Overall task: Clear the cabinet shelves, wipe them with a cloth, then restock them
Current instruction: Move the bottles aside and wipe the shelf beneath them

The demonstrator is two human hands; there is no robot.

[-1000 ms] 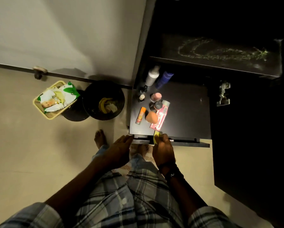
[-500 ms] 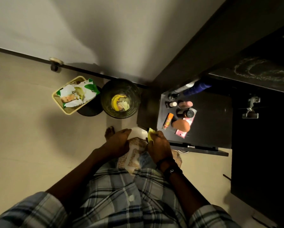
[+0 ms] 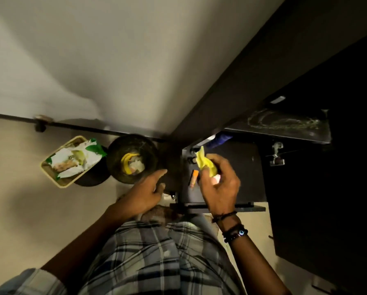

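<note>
My right hand [image 3: 221, 186] grips a crumpled yellow cloth [image 3: 205, 162] and is raised above the low dark shelf [image 3: 248, 177], covering most of the small items there. An orange tube [image 3: 194, 177] shows at the hand's left edge, and a blue bottle [image 3: 219, 139] and a white bottle lie at the shelf's back. Left of the shelf, my left hand [image 3: 145, 192] hovers with relaxed fingers, holding nothing. The upper shelf [image 3: 284, 124] is bare and shows pale swirled smear marks.
A dark round bin [image 3: 133, 158] with a banana peel stands on the floor by the wall. Beside it a yellow basket [image 3: 63, 165] holds white and green packets. An open dark cabinet door [image 3: 327, 199] with a metal hinge [image 3: 276, 156] is at the right.
My right hand has lifted from the shelf's front edge with the yellow cloth and now hangs over the small items. My left hand rose and opened toward the bin. The camera tilted.
</note>
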